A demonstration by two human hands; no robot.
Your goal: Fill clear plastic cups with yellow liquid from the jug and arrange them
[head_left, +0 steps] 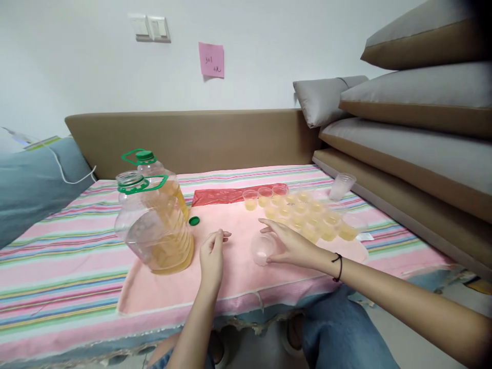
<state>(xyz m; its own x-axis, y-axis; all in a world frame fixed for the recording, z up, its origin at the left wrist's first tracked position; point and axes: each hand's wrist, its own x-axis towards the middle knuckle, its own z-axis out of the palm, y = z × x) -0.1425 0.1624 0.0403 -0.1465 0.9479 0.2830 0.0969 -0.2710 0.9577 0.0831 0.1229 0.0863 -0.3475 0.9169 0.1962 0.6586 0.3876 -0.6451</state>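
Note:
My left hand (212, 252) is held over the pink cloth, to the right of the jugs, its fingers curled together with nothing visible in them. My right hand (286, 245) is round a clear plastic cup (262, 250), thumb at its near side and fingertips at its far side. No yellow liquid shows in this cup. An uncapped jug (165, 251) of yellow liquid stands at the left, with a capped jug (179, 197) behind it. A green cap (194, 221) lies beside them. Several cups of yellow liquid (313, 220) stand in close rows beyond my right hand.
A red plastic bag (215, 197) lies behind the cups. Stacked clear cups (342, 186) lean at the back right, near piled cushions (415, 138). A blue pillow (38, 174) is at far left. The table's front edge is near my legs.

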